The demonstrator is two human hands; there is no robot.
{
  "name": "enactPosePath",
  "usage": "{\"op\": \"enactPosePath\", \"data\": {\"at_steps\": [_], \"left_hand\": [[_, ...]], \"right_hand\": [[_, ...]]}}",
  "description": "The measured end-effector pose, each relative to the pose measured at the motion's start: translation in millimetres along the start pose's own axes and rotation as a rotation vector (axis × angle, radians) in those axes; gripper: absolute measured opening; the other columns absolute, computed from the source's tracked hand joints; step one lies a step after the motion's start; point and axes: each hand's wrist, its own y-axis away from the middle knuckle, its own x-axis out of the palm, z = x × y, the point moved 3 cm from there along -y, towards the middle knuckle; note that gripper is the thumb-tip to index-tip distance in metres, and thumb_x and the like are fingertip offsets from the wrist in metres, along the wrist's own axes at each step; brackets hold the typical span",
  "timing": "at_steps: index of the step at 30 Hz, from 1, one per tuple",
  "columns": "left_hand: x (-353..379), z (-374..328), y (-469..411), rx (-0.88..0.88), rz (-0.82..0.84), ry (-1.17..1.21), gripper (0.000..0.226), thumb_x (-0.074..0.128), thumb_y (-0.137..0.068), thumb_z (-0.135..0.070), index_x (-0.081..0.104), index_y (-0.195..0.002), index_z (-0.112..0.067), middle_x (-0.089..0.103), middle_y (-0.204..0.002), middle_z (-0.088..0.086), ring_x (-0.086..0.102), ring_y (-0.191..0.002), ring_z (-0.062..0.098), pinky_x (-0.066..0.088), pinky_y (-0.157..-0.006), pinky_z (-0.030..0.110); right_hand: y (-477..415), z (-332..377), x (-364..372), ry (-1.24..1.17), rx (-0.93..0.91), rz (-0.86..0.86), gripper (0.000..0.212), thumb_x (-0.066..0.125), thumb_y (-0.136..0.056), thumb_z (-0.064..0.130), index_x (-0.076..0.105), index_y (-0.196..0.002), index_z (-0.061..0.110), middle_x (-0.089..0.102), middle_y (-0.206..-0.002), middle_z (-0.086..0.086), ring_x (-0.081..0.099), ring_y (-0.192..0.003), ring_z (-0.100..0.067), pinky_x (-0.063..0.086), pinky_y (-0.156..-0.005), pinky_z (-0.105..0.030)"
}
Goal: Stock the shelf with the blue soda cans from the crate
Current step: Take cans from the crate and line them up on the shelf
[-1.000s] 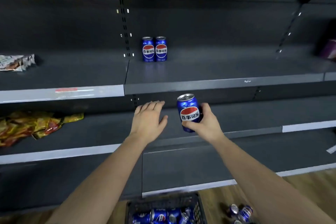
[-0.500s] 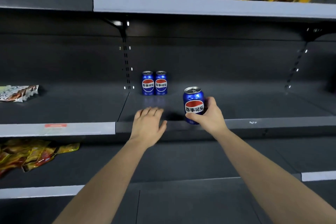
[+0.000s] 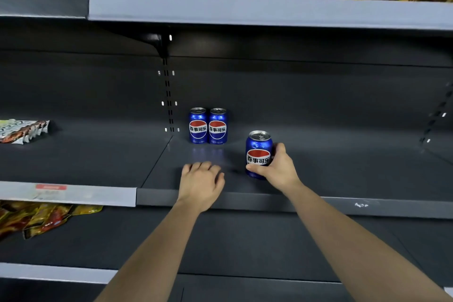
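The person's right hand (image 3: 279, 169) is gripping a blue soda can (image 3: 259, 147) upright, thumb across its front and fingers curled behind. It is holding the can to the right of, and nearer the front edge than, the pair of blue cans (image 3: 207, 126) standing at the back of the dark shelf (image 3: 318, 206); I cannot tell whether its base is touching the board. The left hand (image 3: 201, 184) is hovering palm-down just in front of that pair, fingers relaxed and holding nothing.
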Motion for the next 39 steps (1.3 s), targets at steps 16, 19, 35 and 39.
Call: {"op": "enactPosePath", "data": {"at_steps": [16, 19, 35, 39], "left_hand": [[12.4, 7.1, -2.6, -0.055, -0.070, 0.038, 0.047, 0.028, -0.084, -0.047, 0.065, -0.107, -0.030, 0.063, -0.108, -0.012, 0.053, -0.101, 0.012, 0.027, -0.093, 0.031], [12.9, 7.4, -2.4, -0.053, -0.064, 0.053, 0.042, 0.032, -0.086, -0.046, 0.066, -0.105, -0.029, 0.064, -0.107, -0.011, 0.053, -0.101, 0.013, 0.027, -0.093, 0.031], [10.9, 6.0, -3.5, -0.064, -0.124, 0.068, 0.055, 0.024, -0.080, -0.048, 0.070, -0.102, -0.027, 0.067, -0.103, -0.010, 0.059, -0.095, 0.014, 0.033, -0.094, 0.033], [11.2, 6.5, -2.5, -0.071, -0.123, 0.058, 0.054, 0.024, -0.080, -0.049, 0.069, -0.103, -0.028, 0.067, -0.103, -0.010, 0.058, -0.095, 0.014, 0.032, -0.095, 0.032]], "right_hand": [[-60.7, -7.4, 38.7, 0.109, 0.032, -0.008, 0.073, 0.088, -0.063, 0.024, 0.034, -0.111, 0.018, 0.058, -0.117, -0.003, 0.060, -0.104, -0.022, 0.051, -0.089, -0.038], [-70.1, -1.9, 45.7, 0.128, 0.063, -0.035, 0.076, 0.089, -0.064, 0.026, 0.036, -0.117, 0.013, 0.060, -0.121, -0.007, 0.060, -0.109, -0.026, 0.049, -0.087, -0.035], [-117.5, -3.3, 79.9, -0.220, 0.176, -0.089, 0.067, 0.072, -0.076, 0.000, 0.042, -0.134, 0.014, 0.058, -0.119, -0.004, 0.067, -0.095, -0.024, 0.060, -0.074, -0.034], [-121.9, -9.5, 86.8, -0.233, 0.186, -0.121, 0.070, 0.073, -0.078, 0.004, 0.044, -0.140, 0.018, 0.060, -0.123, -0.005, 0.070, -0.089, -0.023, 0.060, -0.079, -0.039]]}}
